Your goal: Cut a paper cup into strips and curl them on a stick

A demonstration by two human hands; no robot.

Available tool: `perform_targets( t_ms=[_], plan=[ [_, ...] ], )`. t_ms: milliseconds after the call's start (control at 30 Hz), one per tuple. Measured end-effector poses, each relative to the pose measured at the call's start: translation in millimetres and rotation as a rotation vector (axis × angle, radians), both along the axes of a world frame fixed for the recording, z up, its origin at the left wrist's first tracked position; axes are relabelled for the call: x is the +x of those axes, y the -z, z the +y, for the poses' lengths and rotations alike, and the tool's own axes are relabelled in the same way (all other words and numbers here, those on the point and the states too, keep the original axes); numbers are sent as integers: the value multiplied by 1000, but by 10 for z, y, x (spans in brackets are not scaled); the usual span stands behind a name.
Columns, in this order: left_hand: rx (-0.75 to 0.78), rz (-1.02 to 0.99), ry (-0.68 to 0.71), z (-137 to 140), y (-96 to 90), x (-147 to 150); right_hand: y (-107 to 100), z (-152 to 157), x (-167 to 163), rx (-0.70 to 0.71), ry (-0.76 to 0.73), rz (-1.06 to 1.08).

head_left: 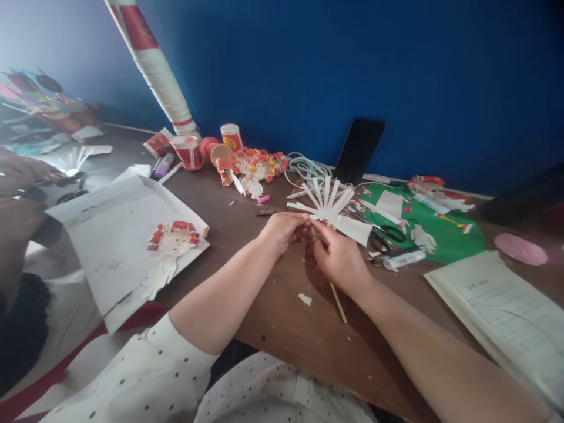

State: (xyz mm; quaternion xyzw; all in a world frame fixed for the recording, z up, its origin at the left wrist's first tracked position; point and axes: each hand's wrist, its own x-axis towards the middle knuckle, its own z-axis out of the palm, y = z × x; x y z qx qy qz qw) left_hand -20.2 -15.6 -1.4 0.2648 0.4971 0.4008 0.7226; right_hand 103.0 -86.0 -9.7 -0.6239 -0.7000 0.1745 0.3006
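Note:
A white paper cup cut into strips (326,202) fans out just beyond my fingers, with one wide uncut panel (352,228) on its right. My left hand (286,231) pinches its near edge, fingers closed. Touching it from the other side, my right hand (337,255) is closed on the same cut cup, where a bit of red print shows. A thin wooden stick (338,302) sticks out below my right hand; whether that hand holds it I cannot tell. Black-handled scissors (388,235) and a white glue tube (404,258) lie to the right.
Paper cups (189,151) and red-and-white paper figures (259,167) stand at the back. A phone (360,151) leans on the blue wall. Green card (458,235) and a booklet (497,311) lie right. At left are a white box lid (110,235) and another person's hand (22,182).

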Motion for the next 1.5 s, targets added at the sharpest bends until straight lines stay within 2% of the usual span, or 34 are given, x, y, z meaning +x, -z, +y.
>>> perform_targets(
  t_ms=[333,533,700,1067,1500],
  plan=[
    [5,-52,31,9,27,-25,74,26,1,-62,-24,299],
    [-28,-129,91,23,21,-57,64,29,-3,61,13,239],
    [-52,-105,50,23,18,-44,73,28,-9,85,15,208],
    [-43,-58,3,1,-9,-11,44,19,-66,-133,40,404],
    [-50,47,9,8,-35,7,1,-1,-98,-216,109,467]
  ],
)
